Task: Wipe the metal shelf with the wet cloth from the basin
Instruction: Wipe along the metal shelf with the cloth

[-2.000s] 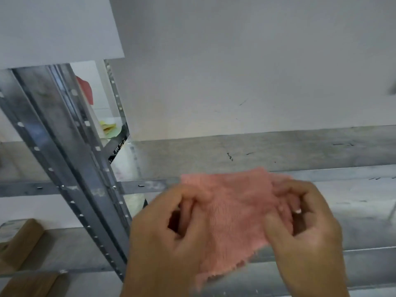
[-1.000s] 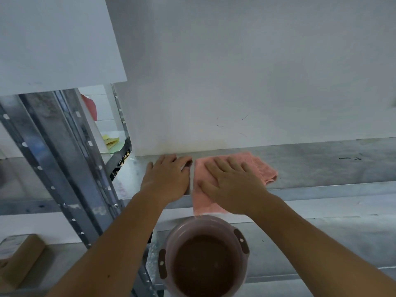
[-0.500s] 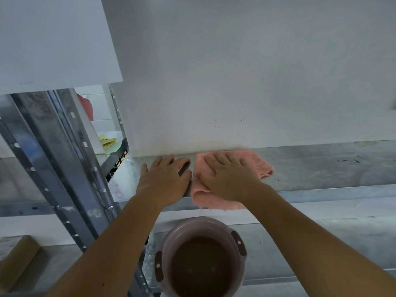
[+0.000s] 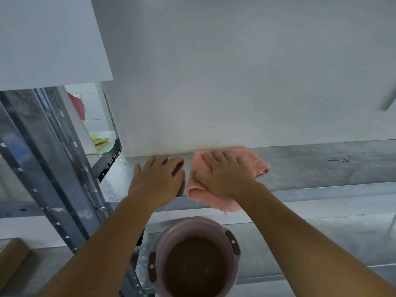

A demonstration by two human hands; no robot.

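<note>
A pink cloth (image 4: 256, 162) lies spread on the grey metal shelf (image 4: 310, 168), its near edge hanging over the shelf's front lip. My right hand (image 4: 225, 176) presses flat on the cloth with fingers spread toward the white wall. My left hand (image 4: 157, 179) rests flat on the bare shelf just left of the cloth, holding nothing. On the lower shelf below stands a pink basin (image 4: 192, 256) with dark handles, filled with brownish water.
A slotted metal upright (image 4: 42, 159) slants down the left side. A white wall (image 4: 235, 71) closes off the back of the shelf. Yellow and green papers (image 4: 100, 142) lie beyond the upright. A cardboard box (image 4: 10, 258) sits at the lower left.
Two seconds ago both hands held the cloth up in the air. It now lies on the shelf under my right hand, which has pushed it back toward the wall.
</note>
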